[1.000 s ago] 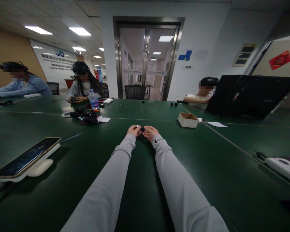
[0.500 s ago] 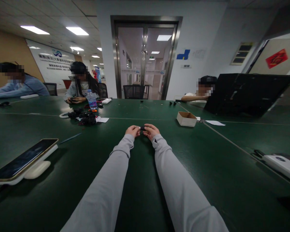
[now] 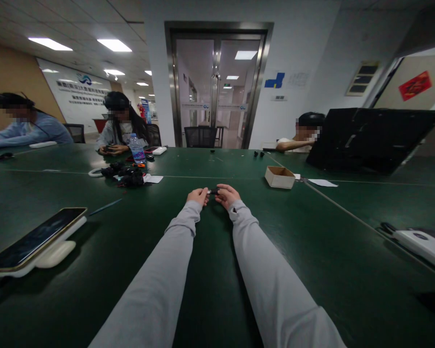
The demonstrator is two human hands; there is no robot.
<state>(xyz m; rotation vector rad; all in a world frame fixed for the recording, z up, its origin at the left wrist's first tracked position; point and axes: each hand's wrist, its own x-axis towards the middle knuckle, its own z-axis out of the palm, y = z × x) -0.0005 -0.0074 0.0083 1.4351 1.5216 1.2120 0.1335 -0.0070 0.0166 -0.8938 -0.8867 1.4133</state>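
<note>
Above the green table, we hold up a small black and silver piece. The fingers of our left hand pinch its silver end, and the fingers of our right hand pinch its black end. An open box sits farther to the right.

Both arms reach forward, long grey sleeves down to the wrists. Left forearm slants inward to the right, right forearm inward to the left. My left hand and right hand face each other, narrow gap between, fingers bent, each in a pinch grip.
</note>
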